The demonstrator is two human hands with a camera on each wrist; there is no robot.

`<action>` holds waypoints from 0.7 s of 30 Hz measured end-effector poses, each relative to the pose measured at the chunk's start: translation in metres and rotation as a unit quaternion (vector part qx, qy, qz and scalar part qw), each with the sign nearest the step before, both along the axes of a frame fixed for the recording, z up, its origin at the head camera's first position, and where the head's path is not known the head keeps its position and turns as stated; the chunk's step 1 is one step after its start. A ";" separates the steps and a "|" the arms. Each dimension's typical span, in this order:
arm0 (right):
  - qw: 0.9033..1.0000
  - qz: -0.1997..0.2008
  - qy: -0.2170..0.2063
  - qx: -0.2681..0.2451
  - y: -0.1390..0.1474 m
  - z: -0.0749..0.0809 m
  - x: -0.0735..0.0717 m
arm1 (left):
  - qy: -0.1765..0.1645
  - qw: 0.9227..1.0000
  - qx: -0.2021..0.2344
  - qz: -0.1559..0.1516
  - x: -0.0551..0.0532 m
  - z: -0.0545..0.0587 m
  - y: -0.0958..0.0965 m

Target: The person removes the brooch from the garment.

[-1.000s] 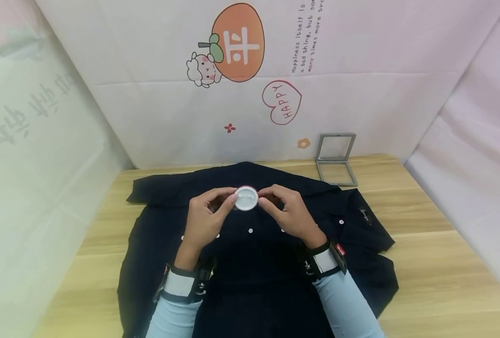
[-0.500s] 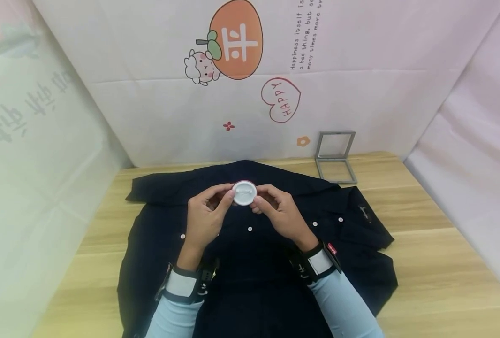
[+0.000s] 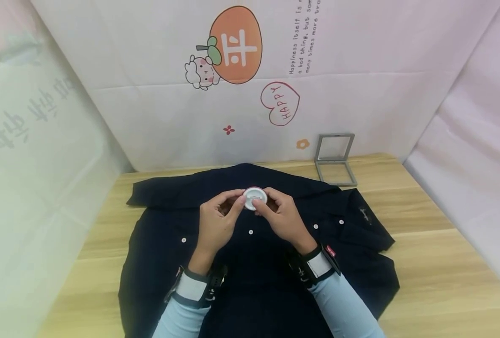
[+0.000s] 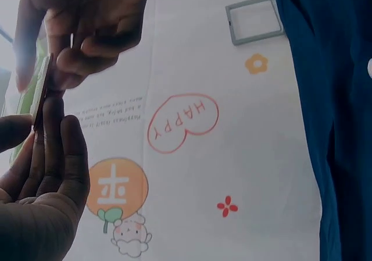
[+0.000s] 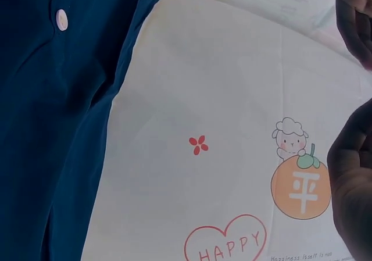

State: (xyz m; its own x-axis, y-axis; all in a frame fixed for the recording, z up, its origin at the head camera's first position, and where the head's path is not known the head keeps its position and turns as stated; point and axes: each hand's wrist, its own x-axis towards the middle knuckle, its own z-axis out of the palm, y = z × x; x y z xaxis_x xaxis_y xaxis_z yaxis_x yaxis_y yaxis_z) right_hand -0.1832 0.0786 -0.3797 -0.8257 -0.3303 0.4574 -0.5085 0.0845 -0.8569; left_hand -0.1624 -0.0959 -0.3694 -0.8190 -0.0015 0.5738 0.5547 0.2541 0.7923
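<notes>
Left hand (image 3: 217,223): pinches badge (image 3: 255,192) | right hand (image 3: 284,217): curled, thumb over badge

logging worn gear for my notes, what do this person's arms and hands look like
The left hand and right hand wear no gloves. Light blue sleeves cover the forearms. The left wristband and right wristband are black with white panels and dark fittings, and the right one has a small red tag beside it.
</notes>
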 end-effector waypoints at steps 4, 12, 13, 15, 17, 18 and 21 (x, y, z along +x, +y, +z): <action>1.000 -0.008 0.009 0.006 0.002 -0.001 -0.001 | -0.003 1.000 -0.004 0.001 0.000 -0.002 0.004; 1.000 -0.009 0.024 0.015 0.003 0.001 -0.002 | -0.006 1.000 -0.006 -0.001 0.000 -0.001 0.003; 1.000 -0.010 0.025 0.015 0.003 0.001 -0.003 | -0.004 1.000 -0.008 -0.003 0.001 -0.001 0.003; 0.999 -0.012 0.028 0.014 0.002 0.002 -0.002 | 0.000 1.000 -0.010 -0.007 0.000 -0.001 0.003; 0.999 -0.012 0.032 0.014 0.003 0.002 -0.002 | 0.003 1.000 -0.014 -0.009 0.001 0.000 0.003; 0.999 -0.013 0.033 0.014 0.003 0.002 -0.002 | 0.003 1.000 -0.015 -0.010 0.001 0.001 0.003; 0.999 -0.013 0.035 0.014 0.003 0.001 -0.002 | 0.004 1.000 -0.016 -0.015 0.001 0.001 0.003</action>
State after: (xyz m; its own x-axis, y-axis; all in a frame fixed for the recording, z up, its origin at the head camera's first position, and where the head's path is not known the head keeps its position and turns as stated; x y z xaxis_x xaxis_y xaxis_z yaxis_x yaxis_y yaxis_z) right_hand -0.1854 0.0814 -0.3786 -0.8004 -0.3227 0.5051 -0.5643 0.1212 -0.8166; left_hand -0.1613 -0.0926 -0.3688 -0.8142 0.0411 0.5791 0.5679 0.2635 0.7798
